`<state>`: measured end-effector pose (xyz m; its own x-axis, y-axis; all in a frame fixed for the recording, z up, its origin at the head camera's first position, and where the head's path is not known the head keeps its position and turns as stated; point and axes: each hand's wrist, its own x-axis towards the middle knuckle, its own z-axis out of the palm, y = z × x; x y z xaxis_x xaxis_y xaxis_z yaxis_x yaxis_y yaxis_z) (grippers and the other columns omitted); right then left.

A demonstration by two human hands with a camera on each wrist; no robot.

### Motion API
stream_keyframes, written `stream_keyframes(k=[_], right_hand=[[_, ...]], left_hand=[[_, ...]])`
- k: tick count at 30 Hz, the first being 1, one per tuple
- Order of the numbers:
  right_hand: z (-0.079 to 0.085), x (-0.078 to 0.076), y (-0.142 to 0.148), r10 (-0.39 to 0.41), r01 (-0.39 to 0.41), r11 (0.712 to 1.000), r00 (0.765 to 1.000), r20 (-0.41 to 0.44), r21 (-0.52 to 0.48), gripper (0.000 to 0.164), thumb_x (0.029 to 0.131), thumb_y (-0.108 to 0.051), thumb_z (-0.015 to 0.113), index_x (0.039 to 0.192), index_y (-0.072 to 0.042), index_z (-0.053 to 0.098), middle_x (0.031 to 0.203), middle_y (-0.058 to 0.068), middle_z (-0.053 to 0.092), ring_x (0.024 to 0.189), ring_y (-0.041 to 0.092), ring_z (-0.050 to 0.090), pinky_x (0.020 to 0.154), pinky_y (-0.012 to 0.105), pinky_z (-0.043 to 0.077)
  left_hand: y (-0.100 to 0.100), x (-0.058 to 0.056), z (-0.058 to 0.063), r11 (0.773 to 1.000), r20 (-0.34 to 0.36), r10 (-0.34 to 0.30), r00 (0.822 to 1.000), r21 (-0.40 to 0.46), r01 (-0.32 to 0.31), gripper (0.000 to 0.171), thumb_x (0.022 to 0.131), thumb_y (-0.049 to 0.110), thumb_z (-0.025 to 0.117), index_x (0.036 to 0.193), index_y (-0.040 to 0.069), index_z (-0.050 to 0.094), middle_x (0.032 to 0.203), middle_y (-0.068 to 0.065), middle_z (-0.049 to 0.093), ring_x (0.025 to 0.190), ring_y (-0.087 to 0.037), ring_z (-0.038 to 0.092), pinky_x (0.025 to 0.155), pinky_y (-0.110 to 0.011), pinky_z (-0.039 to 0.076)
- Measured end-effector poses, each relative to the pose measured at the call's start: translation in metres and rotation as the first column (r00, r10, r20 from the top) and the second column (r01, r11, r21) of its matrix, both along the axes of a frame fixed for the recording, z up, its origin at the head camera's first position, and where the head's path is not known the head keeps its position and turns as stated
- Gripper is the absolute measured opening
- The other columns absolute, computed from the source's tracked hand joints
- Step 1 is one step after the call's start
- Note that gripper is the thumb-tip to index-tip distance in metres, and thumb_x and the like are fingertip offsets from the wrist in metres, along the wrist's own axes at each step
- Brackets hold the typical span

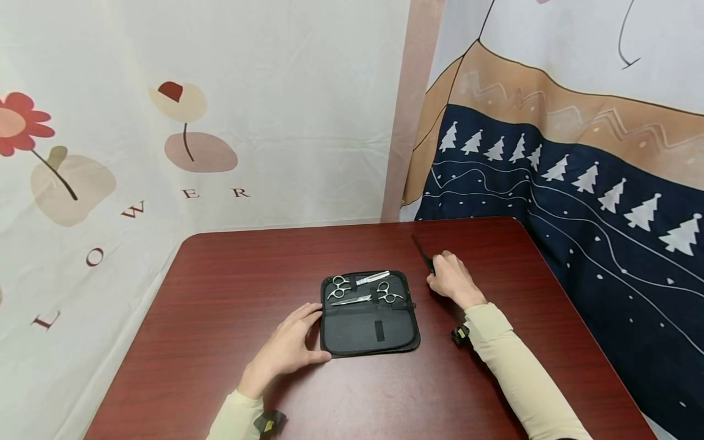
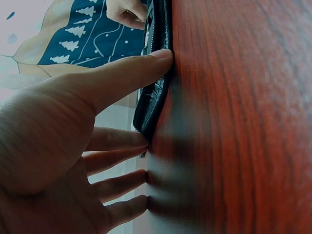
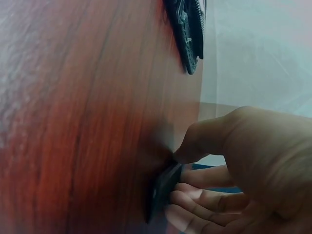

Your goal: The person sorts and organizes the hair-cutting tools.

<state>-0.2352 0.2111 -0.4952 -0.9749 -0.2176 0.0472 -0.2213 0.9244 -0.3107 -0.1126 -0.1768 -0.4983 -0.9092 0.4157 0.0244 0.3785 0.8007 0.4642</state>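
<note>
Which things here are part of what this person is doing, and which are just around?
Probably part of the job:
black case, touched by the left hand
two pairs of scissors in the case
thin black item, held by the right hand

Seemingly just surroundings:
flower-printed cloth
tree-printed cloth
red-brown table, only a support

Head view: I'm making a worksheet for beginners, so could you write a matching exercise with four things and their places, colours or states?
1. Left hand
2. Right hand
3. Silver scissors
4. Table

A. Reddish-brown
B. Touching the left edge of the black case
C. Gripping a slim black object
D. Lying inside the open case

Pairs: 1-B, 2-C, 3-D, 4-A
</note>
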Motion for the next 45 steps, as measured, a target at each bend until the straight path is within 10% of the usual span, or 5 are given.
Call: stream_keyframes(k=[18,45], right_hand=[[-0.008,0.004,0.015,0.002,-0.006,1.0,0.985,-0.174,-0.02,0.012,0.087,0.001,0.064,0.075,-0.002,0.066,0.073,0.014,0.058,0.056,0.027,0.057,0.052,0.04,0.052],[0.013,0.017,0.017,0.014,-0.086,0.966,0.96,-0.279,-0.246,0.02,0.094,-0.005,0.066,0.109,0.003,0.077,0.101,0.018,0.073,0.075,0.026,0.065,0.067,0.044,0.059]], left_hand=[[0.0,0.0,0.001,1.0,0.005,-0.002,1.0,-0.002,0.002,0.091,0.067,0.044,0.092,0.139,-0.003,0.063,0.151,-0.011,0.052,0.143,-0.033,0.038,0.114,-0.053,0.038],[0.0,-0.001,0.003,1.0,0.005,-0.01,1.0,0.002,0.01,0.091,0.067,0.044,0.092,0.139,-0.005,0.062,0.151,-0.012,0.052,0.142,-0.035,0.038,0.113,-0.054,0.038]])
